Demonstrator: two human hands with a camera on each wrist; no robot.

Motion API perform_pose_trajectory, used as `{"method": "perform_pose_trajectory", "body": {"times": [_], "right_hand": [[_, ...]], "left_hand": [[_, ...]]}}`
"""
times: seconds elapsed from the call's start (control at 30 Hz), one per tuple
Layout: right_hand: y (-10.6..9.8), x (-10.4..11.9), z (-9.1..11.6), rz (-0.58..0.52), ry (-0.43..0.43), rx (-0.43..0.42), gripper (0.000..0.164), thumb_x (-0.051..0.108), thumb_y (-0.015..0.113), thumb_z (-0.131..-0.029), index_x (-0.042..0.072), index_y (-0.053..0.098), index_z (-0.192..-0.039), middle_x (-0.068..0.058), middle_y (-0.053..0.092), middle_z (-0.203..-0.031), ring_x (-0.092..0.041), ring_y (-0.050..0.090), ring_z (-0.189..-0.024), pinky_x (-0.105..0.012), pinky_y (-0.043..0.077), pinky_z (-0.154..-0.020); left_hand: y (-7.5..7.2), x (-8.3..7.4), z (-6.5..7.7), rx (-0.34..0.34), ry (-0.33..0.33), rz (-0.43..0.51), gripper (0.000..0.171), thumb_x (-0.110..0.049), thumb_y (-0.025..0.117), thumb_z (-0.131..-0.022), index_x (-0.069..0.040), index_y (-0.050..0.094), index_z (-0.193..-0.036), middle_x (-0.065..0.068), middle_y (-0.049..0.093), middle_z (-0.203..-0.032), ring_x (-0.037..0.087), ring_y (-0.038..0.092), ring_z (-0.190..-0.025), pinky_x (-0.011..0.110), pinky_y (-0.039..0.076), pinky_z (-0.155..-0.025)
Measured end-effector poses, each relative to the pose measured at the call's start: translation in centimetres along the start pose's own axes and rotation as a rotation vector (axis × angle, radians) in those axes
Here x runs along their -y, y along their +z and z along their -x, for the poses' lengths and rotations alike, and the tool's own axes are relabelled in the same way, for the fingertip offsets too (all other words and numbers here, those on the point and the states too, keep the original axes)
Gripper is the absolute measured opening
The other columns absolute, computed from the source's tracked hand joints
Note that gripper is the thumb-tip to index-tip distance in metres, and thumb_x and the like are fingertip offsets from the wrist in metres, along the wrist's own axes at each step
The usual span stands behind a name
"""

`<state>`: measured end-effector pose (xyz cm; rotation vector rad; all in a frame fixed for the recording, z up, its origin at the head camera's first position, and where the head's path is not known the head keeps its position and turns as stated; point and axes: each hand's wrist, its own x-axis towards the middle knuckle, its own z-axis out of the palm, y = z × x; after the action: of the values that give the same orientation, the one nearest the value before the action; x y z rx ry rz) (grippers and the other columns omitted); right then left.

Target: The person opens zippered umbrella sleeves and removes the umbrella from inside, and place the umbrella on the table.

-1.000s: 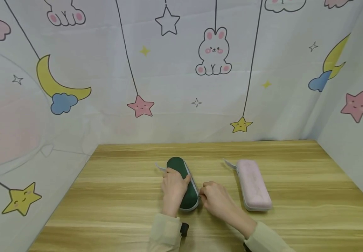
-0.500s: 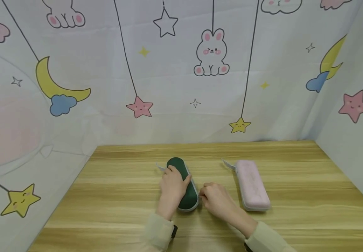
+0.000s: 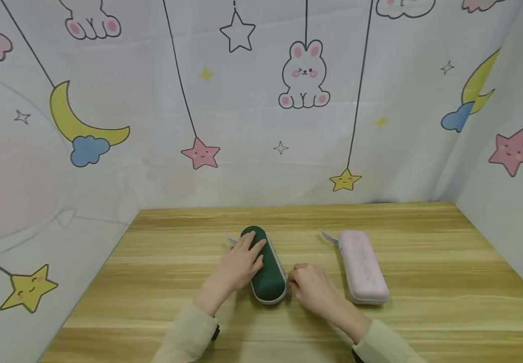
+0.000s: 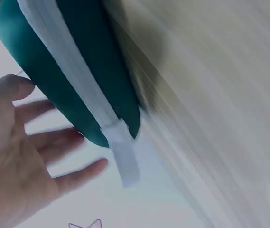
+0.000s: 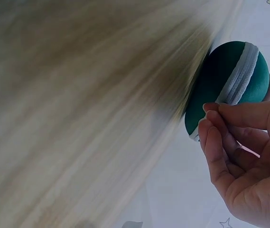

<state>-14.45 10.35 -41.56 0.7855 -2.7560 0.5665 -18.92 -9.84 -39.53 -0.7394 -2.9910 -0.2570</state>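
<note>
A dark green zippered case [image 3: 270,285], long and round-ended, lies on the wooden table, slanting slightly. My left hand [image 3: 239,263] rests on its top with fingers loosely spread, not curled round it. The left wrist view shows the case's pale grey zipper [image 4: 73,61] along its side, ending at a fabric tab [image 4: 125,159]; the zipper looks closed there. Beside the near right side of the case, my right hand [image 3: 311,287] pinches at the zipper with thumb and fingertips. What it pinches appears to be the zipper pull, mostly hidden by the fingers.
To the right lies a pale pink zippered case [image 3: 364,264] with a grey strap [image 3: 330,237] at its far left corner. Bare wooden table [image 3: 166,282] surrounds both cases. A white cloth [image 3: 261,186] with cartoon prints stands behind and at the sides.
My left hand has loosened its hold on the green case, and its forearm has swung to the left, with the fingers spreading over the top. My right hand and both cases stay nearly still.
</note>
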Motion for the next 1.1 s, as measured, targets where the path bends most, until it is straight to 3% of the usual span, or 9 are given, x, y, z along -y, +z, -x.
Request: {"method": "perform_pose_trajectory", "body": {"times": [0.13, 0.3, 0.43, 0.53, 0.77, 1.1], "right_hand": [[0.2, 0.0, 0.0, 0.002, 0.010, 0.002, 0.010, 0.002, 0.071, -0.078, 0.009, 0.072, -0.072, 0.003, 0.060, -0.069, -0.009, 0.057, -0.064, -0.021, 0.044, -0.056], [0.2, 0.0, -0.1, 0.000, 0.027, 0.013, 0.009, 0.003, 0.071, -0.079, 0.009, 0.072, -0.072, 0.003, 0.060, -0.069, -0.009, 0.057, -0.064, -0.022, 0.044, -0.056], [0.2, 0.0, -0.1, -0.012, 0.035, 0.026, 0.008, 0.005, 0.071, -0.080, 0.009, 0.072, -0.073, 0.003, 0.060, -0.069, -0.008, 0.056, -0.064, -0.022, 0.043, -0.056], [0.2, 0.0, -0.1, -0.018, 0.042, 0.034, 0.008, 0.005, 0.071, -0.081, 0.009, 0.072, -0.074, 0.004, 0.061, -0.070, -0.008, 0.056, -0.064, -0.022, 0.044, -0.057], [0.2, -0.1, -0.1, -0.021, 0.048, 0.058, 0.007, 0.007, 0.070, -0.082, 0.008, 0.074, -0.077, 0.001, 0.064, -0.073, -0.012, 0.062, -0.068, -0.025, 0.048, -0.060], [0.5, -0.2, -0.3, -0.015, 0.039, 0.030, 0.010, 0.004, 0.068, -0.082, 0.009, 0.072, -0.074, 0.004, 0.062, -0.071, -0.009, 0.059, -0.067, -0.023, 0.045, -0.059]], "left_hand": [[-0.2, 1.5, -0.3, 0.037, 0.121, -0.021, 0.044, -0.021, 0.050, -0.099, -0.021, 0.046, -0.143, 0.010, 0.036, -0.154, 0.030, 0.034, -0.143, 0.059, 0.039, -0.103], [-0.3, 2.7, -0.6, 0.047, 0.252, -0.109, 0.064, -0.005, 0.065, -0.086, -0.027, 0.046, -0.143, 0.006, 0.037, -0.154, 0.029, 0.033, -0.144, 0.062, 0.037, -0.104], [-0.4, 2.8, -0.9, 0.058, 0.331, -0.185, 0.071, -0.010, 0.074, -0.081, -0.030, 0.046, -0.143, 0.004, 0.038, -0.154, 0.027, 0.031, -0.145, 0.063, 0.033, -0.106], [-0.6, 2.6, -1.1, 0.087, 0.358, -0.217, 0.072, -0.013, 0.076, -0.080, -0.031, 0.045, -0.143, 0.003, 0.039, -0.153, 0.025, 0.029, -0.146, 0.063, 0.031, -0.108], [-1.6, 1.9, -2.0, 0.166, 0.396, -0.297, 0.072, -0.004, 0.075, -0.080, -0.029, 0.047, -0.141, 0.002, 0.042, -0.151, 0.023, 0.030, -0.146, 0.058, 0.027, -0.114], [-2.4, 1.9, -3.0, 0.204, 0.464, -0.382, 0.066, -0.010, 0.078, -0.079, -0.029, 0.052, -0.137, 0.002, 0.050, -0.144, 0.023, 0.044, -0.136, 0.044, 0.041, -0.108]]}}
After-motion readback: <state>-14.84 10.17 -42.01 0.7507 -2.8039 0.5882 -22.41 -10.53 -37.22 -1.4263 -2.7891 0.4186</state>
